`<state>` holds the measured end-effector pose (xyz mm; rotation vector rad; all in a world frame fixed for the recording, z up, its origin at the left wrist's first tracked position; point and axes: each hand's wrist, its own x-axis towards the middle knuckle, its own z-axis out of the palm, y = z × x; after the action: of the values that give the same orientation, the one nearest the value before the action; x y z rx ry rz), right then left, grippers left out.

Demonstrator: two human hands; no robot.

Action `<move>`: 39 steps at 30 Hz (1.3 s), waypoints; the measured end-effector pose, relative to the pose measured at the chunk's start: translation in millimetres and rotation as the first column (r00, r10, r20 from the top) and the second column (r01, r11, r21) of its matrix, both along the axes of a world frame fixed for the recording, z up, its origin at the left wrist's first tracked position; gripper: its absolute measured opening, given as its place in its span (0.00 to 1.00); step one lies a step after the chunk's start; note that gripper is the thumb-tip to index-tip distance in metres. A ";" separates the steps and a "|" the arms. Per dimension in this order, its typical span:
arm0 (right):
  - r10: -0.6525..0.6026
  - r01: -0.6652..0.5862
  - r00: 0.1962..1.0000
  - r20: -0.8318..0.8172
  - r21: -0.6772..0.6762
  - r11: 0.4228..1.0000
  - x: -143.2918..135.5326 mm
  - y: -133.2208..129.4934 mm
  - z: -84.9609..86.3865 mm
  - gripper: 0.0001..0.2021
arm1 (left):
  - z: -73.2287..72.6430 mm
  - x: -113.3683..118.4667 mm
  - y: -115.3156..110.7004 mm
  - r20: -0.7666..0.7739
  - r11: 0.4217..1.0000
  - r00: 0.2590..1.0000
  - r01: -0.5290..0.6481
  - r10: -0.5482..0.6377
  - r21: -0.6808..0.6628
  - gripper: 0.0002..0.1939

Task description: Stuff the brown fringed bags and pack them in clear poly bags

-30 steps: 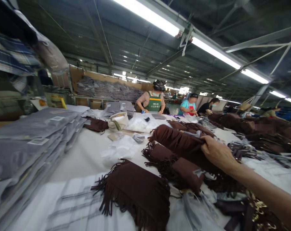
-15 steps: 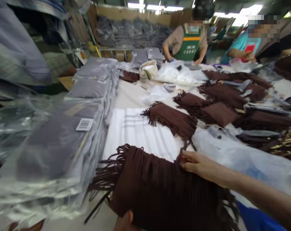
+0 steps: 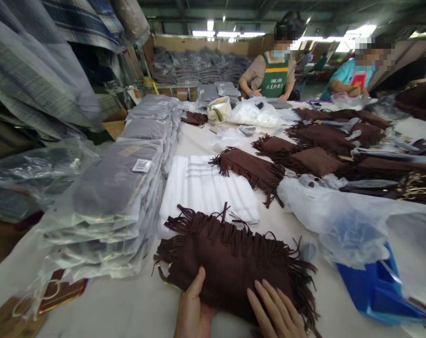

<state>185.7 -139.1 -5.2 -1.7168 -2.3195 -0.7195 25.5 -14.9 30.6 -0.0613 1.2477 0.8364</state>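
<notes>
A dark brown fringed bag lies in front of me, with strips of fringe along its far edge and right end. A bit of gold-coloured edging shows at its left corner. My left hand grips the near edge, thumb on top and the other fingers mostly hidden beneath. Flat on the near right part of the bag rests my right hand, its fingers stretched out. Just beyond the bag is a folded white striped cloth. Another brown fringed bag partly overlaps that cloth.
On the left stands a tall stack of plastic-wrapped grey packages. Clear plastic bags and a blue bin lie to the right. More brown fringed pieces spread behind. Two co-workers stand across the table, one in a green apron.
My right hand has let go of the raised far edge and now lies flat on the bag. The bag has come down flatter onto the table, and more of my left hand shows.
</notes>
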 end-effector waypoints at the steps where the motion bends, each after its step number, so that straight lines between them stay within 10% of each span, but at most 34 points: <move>1: -0.031 0.031 1.000 0.001 0.021 0.999 -1.1 -1.9 -5.9 0.25 | 4.8 0.4 -6.0 -0.003 1.000 1.000 -0.009 0.009 0.004 0.23; 9: -0.093 0.094 0.995 -0.029 0.037 0.995 -14.7 -35.5 -23.1 0.32 | 3.5 -22.1 -61.4 0.011 0.997 0.999 -0.041 0.041 0.063 0.22; 17: -0.019 0.001 0.987 -0.160 -0.112 0.994 -9.3 -47.6 46.4 0.33 | 31.6 -44.3 -83.8 0.001 0.941 0.997 0.077 -0.082 0.329 0.17; 25: -0.176 0.172 0.982 -0.061 -0.073 0.982 -53.8 -70.3 -3.4 0.31 | -21.7 -56.9 -104.3 0.017 0.966 1.000 -0.008 0.004 0.258 0.16; 32: -0.159 0.009 0.931 -0.329 -0.415 0.910 -106.6 -25.6 14.1 0.34 | -16.0 -50.4 -125.1 0.091 0.962 0.995 -0.056 0.033 0.268 0.15; 39: -0.167 0.042 0.954 -0.250 -0.440 0.897 -112.8 -16.3 21.2 0.22 | -28.1 -59.6 -116.3 -0.053 0.936 0.998 0.038 -0.021 0.350 0.08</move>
<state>72.9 -155.4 15.9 -1.9752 -2.3093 0.0490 -34.0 -131.2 2.5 0.2670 1.1242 1.0279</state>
